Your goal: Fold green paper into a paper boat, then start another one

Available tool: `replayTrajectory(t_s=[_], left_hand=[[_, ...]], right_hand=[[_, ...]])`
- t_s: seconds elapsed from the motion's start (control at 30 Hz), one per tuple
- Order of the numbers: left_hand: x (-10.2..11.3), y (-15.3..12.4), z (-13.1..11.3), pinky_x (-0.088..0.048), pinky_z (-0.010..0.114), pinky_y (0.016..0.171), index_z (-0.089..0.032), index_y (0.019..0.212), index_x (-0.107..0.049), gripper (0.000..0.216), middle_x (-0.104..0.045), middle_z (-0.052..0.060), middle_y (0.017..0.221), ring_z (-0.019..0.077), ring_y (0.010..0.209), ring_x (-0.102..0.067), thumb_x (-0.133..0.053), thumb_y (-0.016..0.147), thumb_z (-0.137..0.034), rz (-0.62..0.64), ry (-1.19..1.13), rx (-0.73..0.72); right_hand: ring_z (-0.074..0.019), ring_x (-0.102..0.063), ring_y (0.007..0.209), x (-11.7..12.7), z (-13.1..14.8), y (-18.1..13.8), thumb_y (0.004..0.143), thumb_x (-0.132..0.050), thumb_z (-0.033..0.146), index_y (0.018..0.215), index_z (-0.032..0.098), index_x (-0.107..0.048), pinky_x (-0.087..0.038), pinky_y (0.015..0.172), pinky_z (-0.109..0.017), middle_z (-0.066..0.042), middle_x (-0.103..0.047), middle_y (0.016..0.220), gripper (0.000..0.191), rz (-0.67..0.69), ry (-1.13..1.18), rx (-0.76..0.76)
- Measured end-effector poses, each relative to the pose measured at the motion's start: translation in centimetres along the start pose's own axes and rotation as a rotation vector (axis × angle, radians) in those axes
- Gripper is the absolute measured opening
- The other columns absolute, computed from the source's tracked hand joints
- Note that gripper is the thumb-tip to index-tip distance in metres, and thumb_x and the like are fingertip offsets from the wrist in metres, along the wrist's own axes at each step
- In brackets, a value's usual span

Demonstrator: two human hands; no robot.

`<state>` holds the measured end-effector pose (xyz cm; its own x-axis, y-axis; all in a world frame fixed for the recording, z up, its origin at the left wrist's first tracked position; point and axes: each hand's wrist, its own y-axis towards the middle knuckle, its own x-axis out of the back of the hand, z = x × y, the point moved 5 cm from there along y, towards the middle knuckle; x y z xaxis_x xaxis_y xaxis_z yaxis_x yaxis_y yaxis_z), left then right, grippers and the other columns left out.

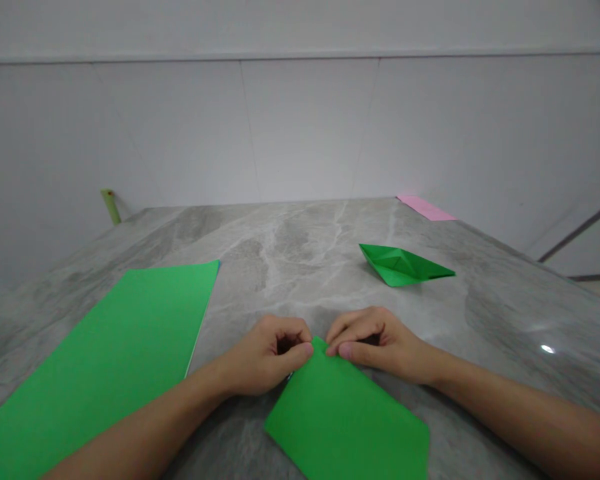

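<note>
A sheet of green paper [350, 420] lies in front of me with a corner pointing away, its near part cut off by the bottom of the view. My left hand [273, 353] pinches the left side of that far corner between thumb and curled fingers. On the corner's right side, my right hand [375, 340] grips the edge, thumb on top and fingers at the tip. A short gap separates the two hands, and the green tip shows between them. Beyond my right hand rests a folded green paper boat [403, 265].
A stack of green paper [115, 340] lies to the left, partly under my left forearm. Pink paper [427, 208] sits at the far right edge of the grey marbled table [280, 247]. A yellow-green object [111, 205] stands by the white wall at far left.
</note>
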<state>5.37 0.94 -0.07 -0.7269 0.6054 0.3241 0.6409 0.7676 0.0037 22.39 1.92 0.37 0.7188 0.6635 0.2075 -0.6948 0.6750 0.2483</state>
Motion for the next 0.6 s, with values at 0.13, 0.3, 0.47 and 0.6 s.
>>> replayTrajectory(t_s=[0.13, 0.3, 0.47, 0.6], left_hand=[[-0.16, 0.13, 0.11, -0.026, 0.020, 0.047, -0.016, 0.069, -0.053, 0.027, -0.038, -0.007, 0.055, 0.0079, 0.049, -0.034, -0.054, 0.088, -0.035, -0.018, 0.025, -0.001], [-0.48, 0.45, 0.07, -0.027, 0.021, 0.049, -0.015, 0.069, -0.058, 0.029, -0.041, -0.005, 0.057, 0.0085, 0.052, -0.036, -0.051, 0.091, -0.034, -0.075, 0.090, -0.002], [-0.41, 0.47, -0.10, -0.029, 0.021, 0.052, -0.016, 0.070, -0.058, 0.028, -0.044, -0.005, 0.059, 0.0093, 0.055, -0.039, -0.050, 0.091, -0.032, -0.116, 0.118, -0.030], [0.05, 0.40, -0.18, -0.032, 0.022, 0.053, -0.016, 0.070, -0.058, 0.026, -0.047, -0.004, 0.060, 0.0100, 0.056, -0.041, -0.050, 0.089, -0.031, -0.170, 0.115, -0.040]], right_hand=[[-0.0100, -0.062, 0.072, -0.08, 0.13, 0.16, 0.091, -0.066, 0.027, 0.094, 0.018, -0.081, -0.048, 0.065, -0.021, -0.007, -0.072, 0.088, 0.018, -0.006, 0.005, -0.009], [-0.0100, -0.061, 0.069, -0.23, 0.03, 0.29, 0.090, -0.067, 0.030, 0.089, 0.017, -0.081, -0.047, 0.062, -0.021, -0.006, -0.072, 0.084, 0.020, 0.001, 0.006, -0.053], [-0.0121, -0.063, 0.073, -0.18, -0.19, 0.45, 0.090, -0.068, 0.030, 0.089, 0.018, -0.081, -0.049, 0.067, -0.024, -0.007, -0.073, 0.086, 0.019, 0.004, 0.018, -0.073], [-0.0119, -0.064, 0.073, 0.03, -0.40, 0.45, 0.089, -0.069, 0.029, 0.088, 0.018, -0.081, -0.049, 0.067, -0.023, -0.006, -0.074, 0.085, 0.017, -0.003, 0.038, -0.074]])
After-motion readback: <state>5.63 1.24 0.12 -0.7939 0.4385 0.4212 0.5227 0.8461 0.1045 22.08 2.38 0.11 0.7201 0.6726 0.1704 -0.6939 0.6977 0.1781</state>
